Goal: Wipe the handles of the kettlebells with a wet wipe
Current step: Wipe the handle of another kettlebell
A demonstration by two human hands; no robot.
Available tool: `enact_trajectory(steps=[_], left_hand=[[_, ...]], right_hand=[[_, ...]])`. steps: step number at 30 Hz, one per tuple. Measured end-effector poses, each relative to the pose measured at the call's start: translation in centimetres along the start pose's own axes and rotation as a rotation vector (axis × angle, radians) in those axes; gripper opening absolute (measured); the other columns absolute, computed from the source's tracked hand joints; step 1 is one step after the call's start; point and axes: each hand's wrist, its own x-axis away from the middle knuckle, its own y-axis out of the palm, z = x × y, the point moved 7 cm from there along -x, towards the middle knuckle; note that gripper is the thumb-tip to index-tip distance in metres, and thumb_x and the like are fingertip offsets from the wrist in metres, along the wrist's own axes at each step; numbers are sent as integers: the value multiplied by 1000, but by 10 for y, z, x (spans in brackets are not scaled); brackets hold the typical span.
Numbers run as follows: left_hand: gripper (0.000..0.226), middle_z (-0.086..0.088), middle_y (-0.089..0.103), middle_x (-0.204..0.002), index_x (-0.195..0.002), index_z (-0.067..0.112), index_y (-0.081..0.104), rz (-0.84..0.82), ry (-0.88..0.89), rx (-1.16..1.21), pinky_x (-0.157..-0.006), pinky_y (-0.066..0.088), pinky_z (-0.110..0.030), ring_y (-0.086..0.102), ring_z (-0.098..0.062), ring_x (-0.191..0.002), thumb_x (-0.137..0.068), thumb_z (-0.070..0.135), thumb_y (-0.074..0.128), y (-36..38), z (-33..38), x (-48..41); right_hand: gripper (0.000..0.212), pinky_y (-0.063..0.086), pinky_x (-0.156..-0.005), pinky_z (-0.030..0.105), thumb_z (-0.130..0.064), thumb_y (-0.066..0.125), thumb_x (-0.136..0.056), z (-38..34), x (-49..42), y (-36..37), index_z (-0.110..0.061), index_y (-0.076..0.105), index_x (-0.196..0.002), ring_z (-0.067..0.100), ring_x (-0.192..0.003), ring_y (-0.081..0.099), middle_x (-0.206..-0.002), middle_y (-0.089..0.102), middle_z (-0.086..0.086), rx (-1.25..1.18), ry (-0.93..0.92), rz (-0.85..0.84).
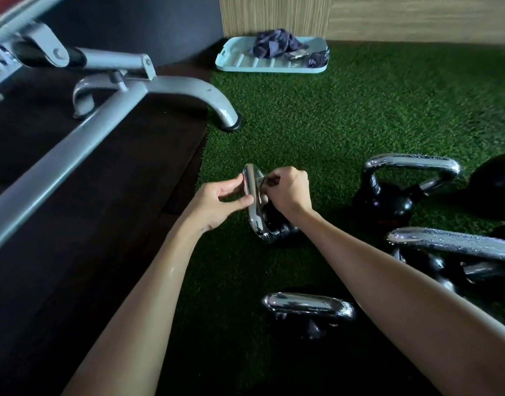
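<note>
Kettlebell (pixel 275 225) on turf (pixel 345 115), mid-frame, chrome handle (pixel 252 195) up. Left hand (pixel 217 201): fingers pinch the handle's left side. Right hand (pixel 289 191): fingers curled tight on a dark wipe (pixel 269 182), mostly hidden, pressed to the handle's other side. More kettlebells (pixel 388 201) right and nearer, handles beaded wet. Bench frame (pixel 102 115) left; tray (pixel 245 65) with cloth (pixel 277 44) far back.

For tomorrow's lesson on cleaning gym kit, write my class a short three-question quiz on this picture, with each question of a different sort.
1. True or false: the left hand pinches the handle of a kettlebell.
2. Where does the tray lie? A on the bench; B on the turf; C on a kettlebell.
3. Fill in: the right hand holds a small dark ___ to that handle.
Key: 1 true; 2 B; 3 wipe.
</note>
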Motion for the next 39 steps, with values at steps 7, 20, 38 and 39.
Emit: enact_trajectory(steps=[7, 20, 38, 39], left_hand=[[67, 5, 52, -150, -147, 32, 51, -7, -25, 1, -103, 27, -20, 39, 8, -120, -87, 36, 79, 1, 5, 1], [80, 8, 70, -127, -140, 38, 58, 12, -49, -361, -86, 57, -31, 68, -14, -102, -68, 60, 86, 62, 92, -51], [93, 10, 59, -142, -140, 57, 49, -499, 292, -1018, -107, 45, -37, 54, -16, -128, -67, 20, 94, 66, 147, -89], [95, 5, 61, -138, -142, 59, 45, -476, 299, -1066, -102, 47, -38, 55, -19, -124, -66, 27, 94, 63, 146, -85]], right_hand=[[6, 45, -54, 23, -12, 73, -78, -2, -5, 0, -13, 75, -73, 10, -61, 65, -68, 70, -1, -37, 37, -44], [10, 36, -43, 9, -19, 84, -76, 56, -34, -121, -15, 82, -84, 8, -65, 64, -77, 74, 1, 98, 242, -29], [15, 45, -60, 13, -22, 87, -72, 59, -5, -159, -19, 82, -86, 7, -76, 66, -79, 75, -3, 90, 114, -125], [15, 47, -63, 17, -23, 88, -72, 58, -4, -159, -19, 82, -86, 7, -76, 66, -81, 76, -3, 93, 114, -132]])
